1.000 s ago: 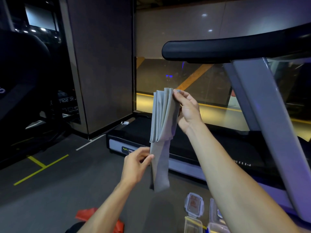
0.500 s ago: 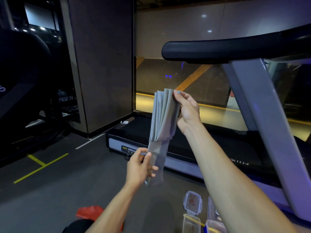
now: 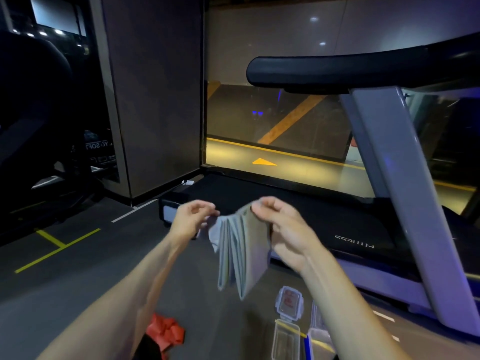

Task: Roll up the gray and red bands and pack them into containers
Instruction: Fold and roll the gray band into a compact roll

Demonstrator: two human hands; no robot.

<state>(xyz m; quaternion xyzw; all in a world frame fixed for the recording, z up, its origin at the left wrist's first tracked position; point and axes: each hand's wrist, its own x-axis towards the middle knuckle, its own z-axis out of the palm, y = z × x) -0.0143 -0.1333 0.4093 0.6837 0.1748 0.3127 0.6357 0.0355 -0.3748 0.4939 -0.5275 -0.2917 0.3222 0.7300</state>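
Observation:
The gray band (image 3: 241, 253) hangs folded in several layers between my hands, low over the floor. My right hand (image 3: 283, 229) pinches its top right edge. My left hand (image 3: 193, 219) pinches the loose end at the top left. The red band (image 3: 166, 333) lies crumpled on the floor below my left forearm. A clear container (image 3: 284, 341) stands open on the floor at the bottom, its lid (image 3: 288, 302) flipped back. A second clear container (image 3: 318, 331) stands just right of it, partly hidden by my right forearm.
A treadmill stands ahead and to the right, with its black belt deck (image 3: 298, 206), grey upright (image 3: 405, 183) and black handrail (image 3: 337, 71). A dark pillar (image 3: 153, 100) rises at left. Yellow tape lines (image 3: 57, 245) mark the grey floor.
Both hands have dropped lower with the gray band. My left hand has brought the hanging tail up to the top, so the band is now a shorter folded stack.

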